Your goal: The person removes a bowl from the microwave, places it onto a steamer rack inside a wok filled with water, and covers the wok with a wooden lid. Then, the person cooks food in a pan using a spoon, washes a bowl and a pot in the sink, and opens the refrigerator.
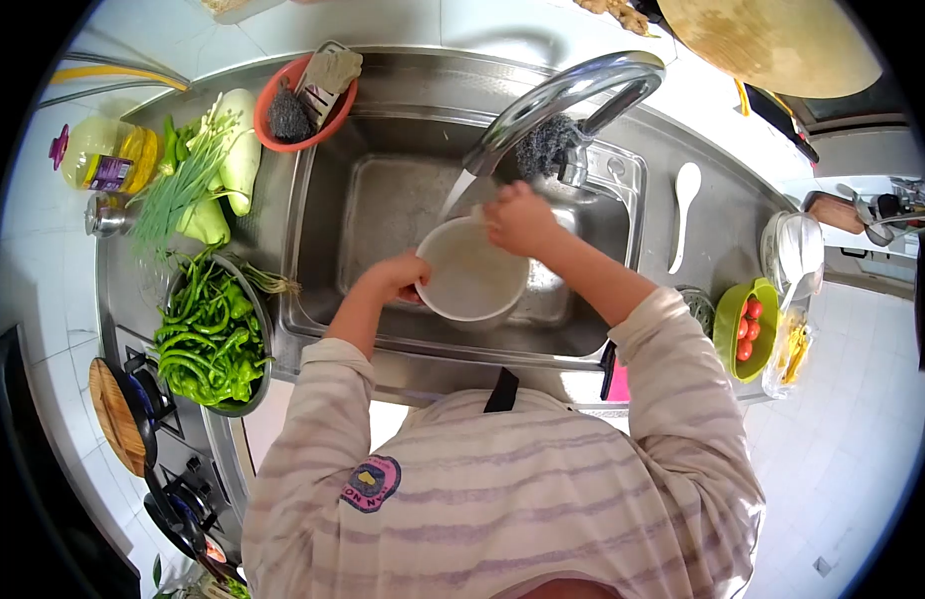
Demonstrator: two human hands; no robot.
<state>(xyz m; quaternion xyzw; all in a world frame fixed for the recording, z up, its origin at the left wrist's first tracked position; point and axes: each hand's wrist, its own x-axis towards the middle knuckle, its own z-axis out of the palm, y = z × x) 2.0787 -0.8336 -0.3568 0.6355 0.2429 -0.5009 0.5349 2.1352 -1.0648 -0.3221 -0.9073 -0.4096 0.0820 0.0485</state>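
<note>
Bowl (472,278) held over sink (381,205), near tap (582,84). Left side of rim gripped by left hand (404,276). Right hand (522,221) blurred, placed at far right rim; whether anything is pinched cannot be told. Peppers (211,339) heaped left of sink.

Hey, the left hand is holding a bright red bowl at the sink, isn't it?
Not quite: the bowl is white, not bright red, as the head view shows. The left hand is indeed holding it at the sink.
</note>
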